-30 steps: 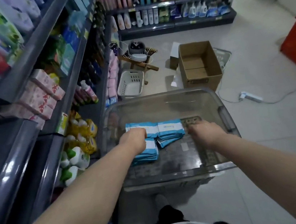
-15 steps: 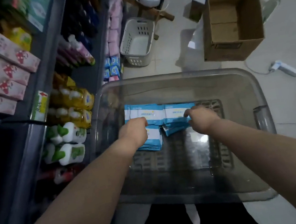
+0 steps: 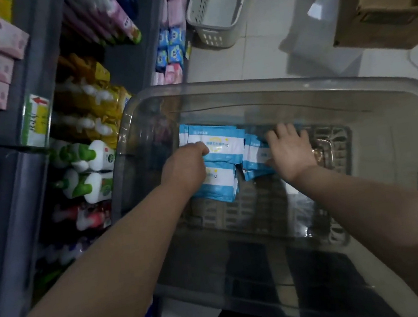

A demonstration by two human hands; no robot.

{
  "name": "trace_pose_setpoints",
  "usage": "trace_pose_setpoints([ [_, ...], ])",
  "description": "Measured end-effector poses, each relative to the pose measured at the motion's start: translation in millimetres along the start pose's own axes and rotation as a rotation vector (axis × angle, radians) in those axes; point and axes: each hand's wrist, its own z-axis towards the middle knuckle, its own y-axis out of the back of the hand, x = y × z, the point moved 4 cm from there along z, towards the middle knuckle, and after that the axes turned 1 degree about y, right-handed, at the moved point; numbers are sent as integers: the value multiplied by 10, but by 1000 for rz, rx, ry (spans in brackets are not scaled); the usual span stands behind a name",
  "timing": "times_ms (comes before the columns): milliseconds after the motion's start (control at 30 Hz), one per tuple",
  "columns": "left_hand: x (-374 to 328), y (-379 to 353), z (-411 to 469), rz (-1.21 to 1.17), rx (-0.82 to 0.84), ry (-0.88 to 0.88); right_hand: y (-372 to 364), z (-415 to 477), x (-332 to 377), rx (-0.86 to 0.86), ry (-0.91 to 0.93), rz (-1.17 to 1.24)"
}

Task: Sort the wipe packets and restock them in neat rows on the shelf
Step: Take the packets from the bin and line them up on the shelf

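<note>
Blue-and-white wipe packets point(image 3: 223, 143) lie in the clear bin point(image 3: 246, 87); their print is too blurred to read. The left hand point(image 3: 184, 168) grasps some of them. The right hand point(image 3: 290, 151), curled earlier, now presses flat on them, its grip released.

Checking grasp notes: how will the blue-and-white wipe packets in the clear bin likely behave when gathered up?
Probably floppy: the wipe packets are thin, flat pouches. Likely slippery: the glossy stacks lie skewed under the right hand. Probably light: the left hand grips a whole stack.

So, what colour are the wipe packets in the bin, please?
The wipe packets are light blue and white; head view.
</note>
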Motion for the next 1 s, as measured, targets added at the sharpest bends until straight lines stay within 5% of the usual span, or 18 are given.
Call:
trace_pose_setpoints([
  [300,-378,-124,287,355,-70,-300,51,-296,-108,112,-15,225],
  [700,-253,-165,230,624,-97,-134,137,-510,-124,114,-217,455],
  [833,-139,-141,249,631,-70,-70,221,-500,19,138,-155,562],
  [1000,-129,5,127,481,-157,-95,410,-562,174,-11,-5,368],
])
